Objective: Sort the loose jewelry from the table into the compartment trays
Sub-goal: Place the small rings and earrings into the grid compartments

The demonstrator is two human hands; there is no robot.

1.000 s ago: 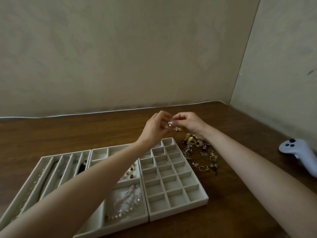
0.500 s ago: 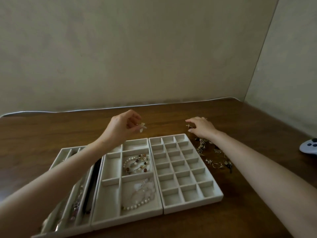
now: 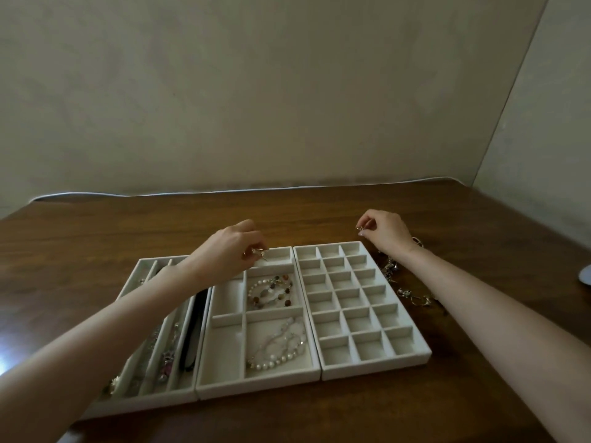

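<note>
Three pale compartment trays lie side by side on the wooden table: a long-slot tray [image 3: 140, 270] at left, a middle tray [image 3: 224, 383] holding a beaded bracelet [image 3: 271, 290] and a pearl strand [image 3: 278, 350], and a small-grid tray [image 3: 377, 366] at right. My left hand [image 3: 228, 251] pinches a small gold piece [image 3: 257, 252] over the middle tray's far compartment. Beyond the grid tray's far right corner, my right hand [image 3: 383, 233] pinches another small gold piece [image 3: 360, 229]. Loose jewelry [image 3: 412, 297] lies right of the grid tray, partly hidden by my right forearm.
A white cable [image 3: 224, 190] runs along the table's back edge by the wall. A white object [image 3: 584, 278] shows at the right frame edge. Necklaces and a dark strap [image 3: 192, 334] fill the left tray's slots. The grid tray's cells hold nothing visible.
My left hand has carried its gold piece down toward the middle tray's far compartment. My right hand has lifted a small piece off the table. The view has shifted left.
</note>
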